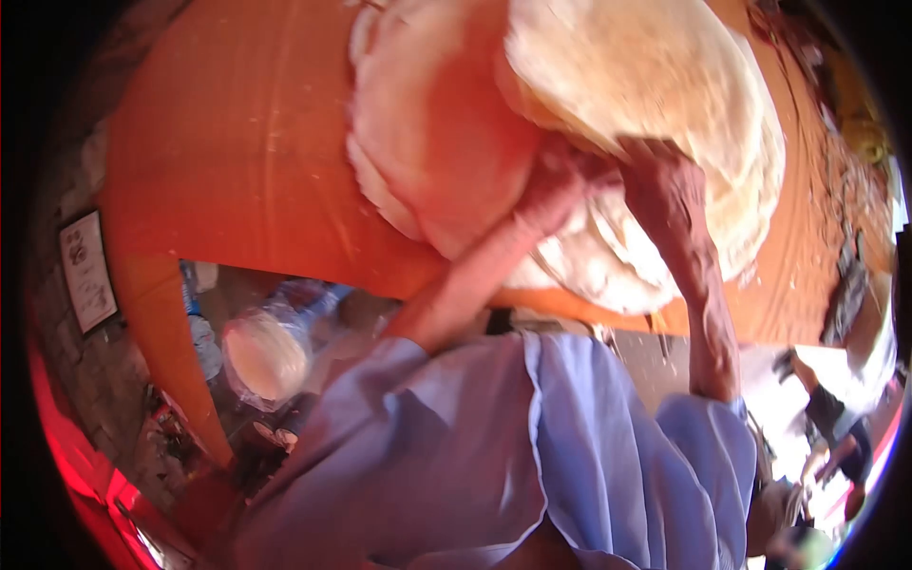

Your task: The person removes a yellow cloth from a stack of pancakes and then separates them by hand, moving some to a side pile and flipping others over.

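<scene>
A large, thin round flatbread (pixel 636 71) is raised above a broad pile of similar flatbreads (pixel 608 271) on the orange table. My right hand (pixel 665 176) is closed on its near edge, with the fingers curled under. Beside it, almost touching, my left hand (pixel 556 185) is also closed at that edge; motion blurs its fingers and bread partly hides them. A reddish shadow falls over the flatbread (pixel 437 123) on the left of the pile.
The orange-covered table (pixel 237 171) has its near edge just before my body. Below it on the left lies a plastic bag with flatbread (pixel 268 356). A framed sign (pixel 87 271) stands at far left. Dark cloth (pixel 844 294) hangs at the right edge; people (pixel 836 437) are beyond.
</scene>
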Demonstrator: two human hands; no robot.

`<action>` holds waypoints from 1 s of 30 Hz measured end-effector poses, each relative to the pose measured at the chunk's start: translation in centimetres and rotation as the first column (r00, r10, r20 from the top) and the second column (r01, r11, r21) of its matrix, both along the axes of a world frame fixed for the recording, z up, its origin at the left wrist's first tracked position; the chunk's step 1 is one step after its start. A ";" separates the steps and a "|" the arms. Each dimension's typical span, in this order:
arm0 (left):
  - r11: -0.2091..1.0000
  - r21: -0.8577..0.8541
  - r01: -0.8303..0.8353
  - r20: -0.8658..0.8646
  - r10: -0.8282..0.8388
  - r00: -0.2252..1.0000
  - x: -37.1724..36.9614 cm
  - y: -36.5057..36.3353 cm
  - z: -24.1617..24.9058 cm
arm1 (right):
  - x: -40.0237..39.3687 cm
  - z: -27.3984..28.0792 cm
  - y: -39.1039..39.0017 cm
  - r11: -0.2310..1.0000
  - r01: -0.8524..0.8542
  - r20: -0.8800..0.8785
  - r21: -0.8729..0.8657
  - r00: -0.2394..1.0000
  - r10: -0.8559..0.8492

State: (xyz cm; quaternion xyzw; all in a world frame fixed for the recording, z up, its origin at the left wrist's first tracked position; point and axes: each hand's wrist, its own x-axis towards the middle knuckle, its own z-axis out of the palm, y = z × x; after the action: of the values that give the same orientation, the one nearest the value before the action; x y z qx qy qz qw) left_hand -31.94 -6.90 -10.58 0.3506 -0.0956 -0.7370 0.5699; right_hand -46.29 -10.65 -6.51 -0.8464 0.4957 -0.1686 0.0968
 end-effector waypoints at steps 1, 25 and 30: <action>0.995 -0.051 0.080 0.047 -0.078 0.996 0.5 -0.6 0.8 | 0.3 0.5 -0.3 1.000 0.013 0.023 0.004 1.000 -0.013; 0.975 0.173 0.138 0.328 -0.189 0.925 7.4 6.1 -0.4 | -6.7 24.1 -7.5 0.819 0.241 0.013 -0.521 0.961 -0.275; 0.990 0.125 0.070 0.237 -0.098 0.967 7.3 7.8 0.4 | -4.2 19.6 -1.4 0.879 -0.050 -0.232 -0.474 0.970 -0.070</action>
State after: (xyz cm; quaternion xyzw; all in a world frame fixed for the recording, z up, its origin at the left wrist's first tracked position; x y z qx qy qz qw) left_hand -24.63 0.86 -10.18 0.4659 -0.1365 -0.7166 0.5008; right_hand -50.48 -12.02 13.11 -0.8556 0.4515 -0.1815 -0.1763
